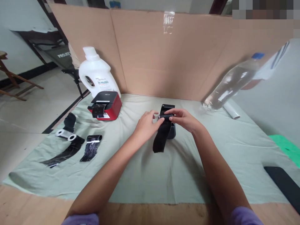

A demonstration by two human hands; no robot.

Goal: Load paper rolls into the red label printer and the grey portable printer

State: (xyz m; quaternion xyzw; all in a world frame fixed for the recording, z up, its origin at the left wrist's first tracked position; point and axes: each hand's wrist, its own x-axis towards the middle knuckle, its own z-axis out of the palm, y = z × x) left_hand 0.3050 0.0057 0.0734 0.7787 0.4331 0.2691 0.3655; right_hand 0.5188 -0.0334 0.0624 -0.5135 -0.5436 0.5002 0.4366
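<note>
Between my two hands is a small roll of black paper (166,117), with a white core end showing at its left. A loose black strip hangs down from it toward me. My left hand (149,122) grips the roll's left end, thumb against it. My right hand (182,118) pinches the right end between thumb and fingers. Directly behind and below the roll stands a small black device (173,132), its raised lid (167,107) showing beyond my fingers. The roll and strip hide most of the device, so I cannot tell whether the roll touches it.
A red and black label printer (114,107) stands left, before a white detergent bottle (98,73). Several paper rolls with black strips (93,148) lie nearby. A clear bottle (231,84) leans right, near a white tube (232,110). A phone (282,184) lies front right; cardboard (150,56) stands behind.
</note>
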